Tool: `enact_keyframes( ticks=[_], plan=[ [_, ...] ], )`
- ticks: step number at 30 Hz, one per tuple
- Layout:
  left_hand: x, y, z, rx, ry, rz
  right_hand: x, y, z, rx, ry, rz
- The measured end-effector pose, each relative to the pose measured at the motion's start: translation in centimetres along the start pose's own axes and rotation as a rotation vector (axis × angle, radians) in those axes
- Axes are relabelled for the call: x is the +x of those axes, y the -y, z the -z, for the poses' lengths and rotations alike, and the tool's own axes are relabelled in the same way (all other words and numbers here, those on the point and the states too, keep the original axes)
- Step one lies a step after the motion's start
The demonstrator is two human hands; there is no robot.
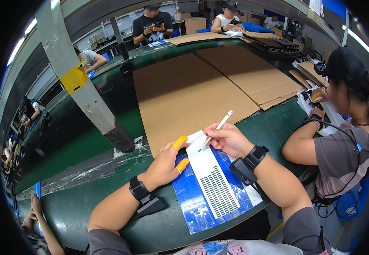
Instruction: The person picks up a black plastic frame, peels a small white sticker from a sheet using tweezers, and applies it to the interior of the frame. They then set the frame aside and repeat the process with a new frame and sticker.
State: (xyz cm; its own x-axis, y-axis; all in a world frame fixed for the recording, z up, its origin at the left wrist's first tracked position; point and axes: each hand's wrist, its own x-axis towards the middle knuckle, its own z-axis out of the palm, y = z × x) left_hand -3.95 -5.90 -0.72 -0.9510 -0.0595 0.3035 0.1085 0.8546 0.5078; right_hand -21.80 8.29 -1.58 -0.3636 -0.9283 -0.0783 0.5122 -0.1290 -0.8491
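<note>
Left hand [164,163]: pressed flat, fingers spread, on the white strip [210,172].
Right hand [229,139]: clamped on a white stylus [218,126], tip at the strip.
Strip: lay on blue sheet [193,199] on green worktop [78,204].
Risk: strip could have slid if the left hand's pressure eased.

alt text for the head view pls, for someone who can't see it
A person's left hand, with yellow finger cots, presses a white perforated sheet lying on a blue plastic film, while the right hand holds a white pen-like tool to it. Brown cardboard sheets cover the green conveyor table beyond.
</note>
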Motion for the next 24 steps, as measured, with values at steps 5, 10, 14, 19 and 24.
enact_keyframes(
  ticks=[5, 10, 14, 19, 24],
  plan=[
    [0.08, 0.01, 0.01, -0.036, -0.009, -0.039, -0.08, 0.14, -0.01, -0.017, 0.012, -0.003],
    [0.13, -0.31, 0.11, -0.1, -0.036, -0.036, -0.14, 0.11, -0.07, -0.012, 0.007, -0.006],
    [0.09, -0.22, 0.16, -0.098, -0.031, -0.023, -0.15, 0.06, -0.19, 0.002, -0.007, 0.0],
    [0.11, -0.01, 0.04, -0.049, -0.067, -0.087, -0.09, -0.03, -0.15, 0.024, -0.007, 0.007],
    [-0.03, 0.06, -0.07, -0.079, -0.092, -0.033, -0.05, -0.03, -0.04, 0.015, -0.014, 0.007]
  ],
)
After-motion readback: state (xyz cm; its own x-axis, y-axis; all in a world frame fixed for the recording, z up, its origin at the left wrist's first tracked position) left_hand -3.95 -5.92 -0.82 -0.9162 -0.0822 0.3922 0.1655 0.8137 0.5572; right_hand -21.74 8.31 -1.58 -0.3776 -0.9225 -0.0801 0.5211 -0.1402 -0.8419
